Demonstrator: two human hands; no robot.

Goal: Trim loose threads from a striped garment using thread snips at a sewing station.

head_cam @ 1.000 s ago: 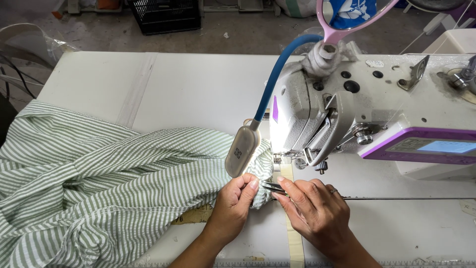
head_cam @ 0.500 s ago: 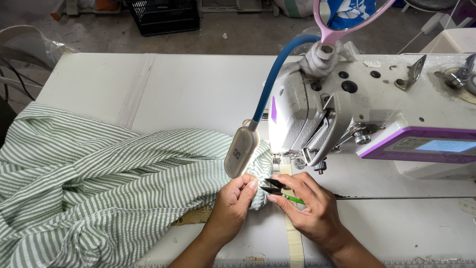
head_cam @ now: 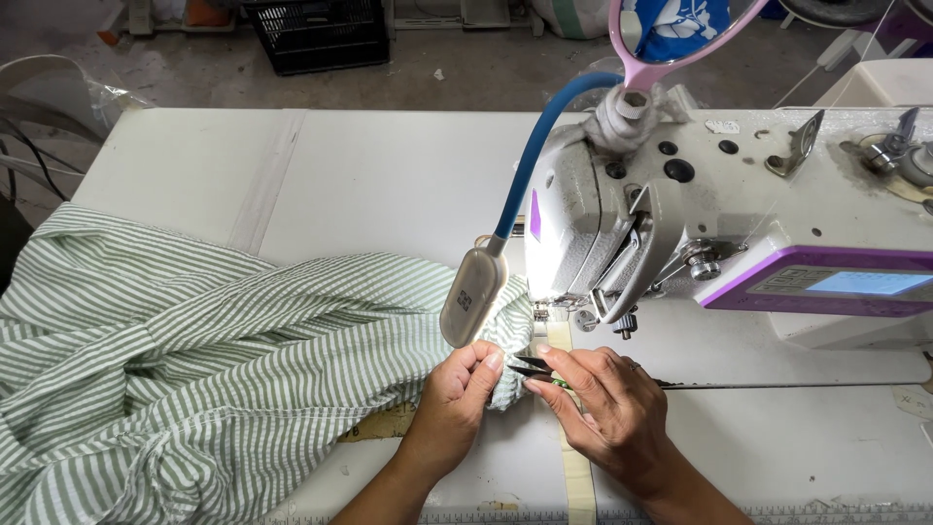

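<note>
The left hand (head_cam: pixel 457 394) pinches the edge of the green striped cloth (head_cam: pixel 224 360), which lies on the white table (head_cam: pixel 389 185) just in front of the sewing machine (head_cam: pixel 700 233). The right hand (head_cam: pixel 607 408) grips small thread scissors (head_cam: pixel 533 367), tips at the cloth edge. The seam seems sewn; the trimming looks not finished.
</note>
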